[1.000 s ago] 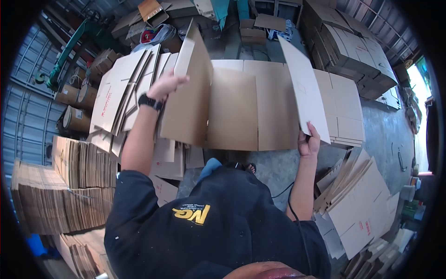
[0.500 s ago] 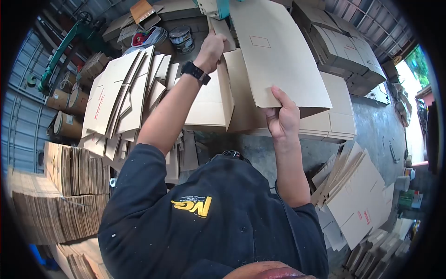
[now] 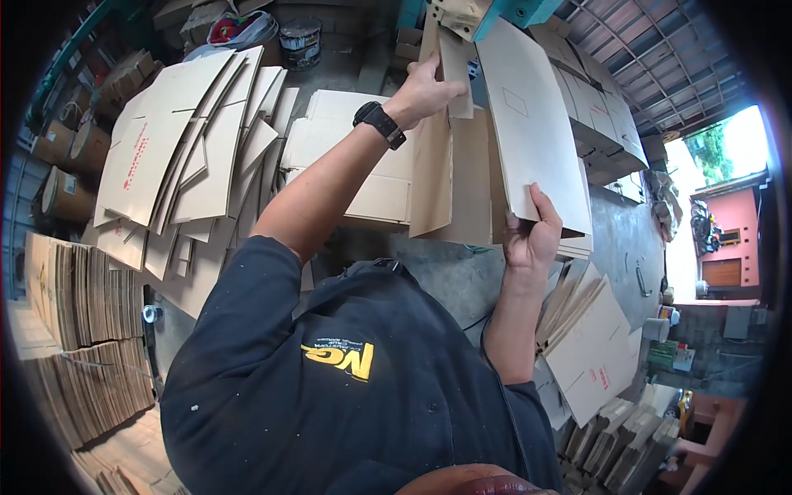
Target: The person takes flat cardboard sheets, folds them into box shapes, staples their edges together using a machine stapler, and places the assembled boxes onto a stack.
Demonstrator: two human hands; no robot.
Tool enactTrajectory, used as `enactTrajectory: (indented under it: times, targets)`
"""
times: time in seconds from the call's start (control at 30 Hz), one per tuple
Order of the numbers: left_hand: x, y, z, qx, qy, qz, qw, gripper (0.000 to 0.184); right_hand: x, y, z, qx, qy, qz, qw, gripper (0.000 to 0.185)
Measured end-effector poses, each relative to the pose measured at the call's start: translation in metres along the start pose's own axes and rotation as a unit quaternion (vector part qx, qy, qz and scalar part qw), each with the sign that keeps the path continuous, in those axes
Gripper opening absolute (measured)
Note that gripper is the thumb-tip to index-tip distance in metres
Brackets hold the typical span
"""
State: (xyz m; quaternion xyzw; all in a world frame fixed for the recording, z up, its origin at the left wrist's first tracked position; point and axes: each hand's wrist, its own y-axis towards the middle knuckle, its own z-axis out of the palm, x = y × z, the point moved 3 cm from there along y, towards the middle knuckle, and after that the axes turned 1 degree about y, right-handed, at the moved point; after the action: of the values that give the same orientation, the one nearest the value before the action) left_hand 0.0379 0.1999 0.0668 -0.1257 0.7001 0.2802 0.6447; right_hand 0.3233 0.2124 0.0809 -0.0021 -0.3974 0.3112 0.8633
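Observation:
A partly folded cardboard box [image 3: 536,124] stands in front of me, its walls bent apart and a small square outline printed on the right panel. My left hand [image 3: 427,89], below a black wrist watch [image 3: 379,124], is closed on a narrow flap at the box's upper left. At the lower edge of the right panel, my right hand [image 3: 530,231] grips the board, thumb outside and fingers tucked under. The far end of the box reaches the metal head of a teal machine [image 3: 474,16], which partly hides it.
Flat printed cardboard sheets [image 3: 165,148] lean in a pile on the left. Bundled cardboard stacks [image 3: 91,297] stand at lower left, and more sheets [image 3: 594,346] lie at lower right. Further cardboard [image 3: 355,157] lies beneath the box. A paint-stained bucket [image 3: 299,43] stands at the back.
My view has turned to the right. The box looks narrower and more upright, with its walls closer together; both hands still hold it near the machine head.

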Motion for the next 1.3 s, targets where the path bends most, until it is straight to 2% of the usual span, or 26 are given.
enactTrajectory:
  times: [0.1, 0.17, 0.2, 0.23, 0.27, 0.3, 0.4, 0.43, 0.5, 0.57, 0.67, 0.77, 0.83, 0.97, 1.1, 1.17, 1.3]
  targets:
    - [0.005, -0.002, -0.003, -0.007, 0.043, -0.031, 0.999, 0.056, -0.018, -0.009, 0.010, -0.030, 0.002, -0.017, 0.999, 0.025]
    - [-0.007, -0.006, -0.010, -0.023, 0.063, -0.051, 0.996, 0.057, -0.029, -0.008, 0.014, 0.009, -0.015, -0.008, 1.000, 0.027]
    - [-0.017, -0.009, -0.015, 0.026, -0.091, -0.048, 0.994, 0.058, -0.034, -0.010, 0.020, -0.001, -0.036, -0.017, 0.999, 0.029]
    - [-0.023, -0.011, -0.018, 0.074, -0.243, -0.043, 0.966, 0.060, -0.034, -0.008, 0.021, -0.001, -0.038, -0.021, 0.999, 0.029]
    - [-0.018, 0.000, -0.024, 0.091, -0.220, -0.077, 0.968, 0.073, -0.037, -0.006, 0.020, 0.000, -0.051, -0.015, 0.999, 0.031]
    - [-0.012, 0.013, -0.020, 0.091, -0.223, -0.077, 0.967, 0.073, -0.040, -0.005, 0.020, 0.001, -0.065, -0.007, 0.998, 0.032]
    - [0.002, 0.043, 0.008, -0.083, 0.010, -0.074, 0.994, 0.096, -0.056, -0.016, 0.037, 0.018, -0.031, -0.001, 0.999, 0.035]
    - [0.007, 0.047, 0.011, -0.086, 0.004, -0.071, 0.994, 0.096, -0.063, -0.021, 0.042, 0.020, -0.037, -0.003, 0.999, 0.035]
    - [0.022, 0.052, 0.015, -0.087, -0.115, -0.035, 0.989, 0.102, -0.082, -0.034, 0.049, 0.081, 0.077, 0.022, 0.993, 0.038]
    - [0.019, 0.049, 0.008, -0.077, -0.115, -0.022, 0.990, 0.100, -0.089, -0.027, 0.042, 0.068, 0.045, -0.006, 0.997, 0.040]
    - [0.020, 0.046, 0.006, -0.020, -0.118, -0.039, 0.992, 0.098, -0.082, -0.018, 0.032, 0.099, -0.015, 0.031, 0.995, 0.038]
    - [0.025, 0.044, 0.008, -0.046, -0.065, -0.044, 0.996, 0.093, -0.079, -0.027, 0.040, 0.118, -0.066, 0.077, 0.988, 0.038]
    - [0.030, 0.044, 0.010, -0.041, -0.093, -0.029, 0.994, 0.089, -0.080, -0.028, 0.040, 0.098, -0.087, 0.058, 0.990, 0.039]
    - [0.039, 0.050, 0.008, -0.037, -0.120, -0.020, 0.992, 0.086, -0.083, -0.022, 0.034, 0.097, -0.095, 0.077, 0.988, 0.040]
    - [0.021, 0.045, 0.012, -0.059, -0.029, -0.041, 0.997, 0.076, -0.091, -0.021, 0.031, 0.099, -0.086, 0.067, 0.989, 0.040]
    - [0.012, 0.042, 0.013, -0.073, -0.201, 0.033, 0.976, 0.052, -0.094, -0.018, 0.029, 0.088, -0.073, 0.064, 0.991, 0.038]
    - [0.000, 0.033, 0.007, -0.036, -0.141, -0.043, 0.988, 0.064, -0.099, -0.016, 0.026, 0.082, -0.089, 0.061, 0.991, 0.031]
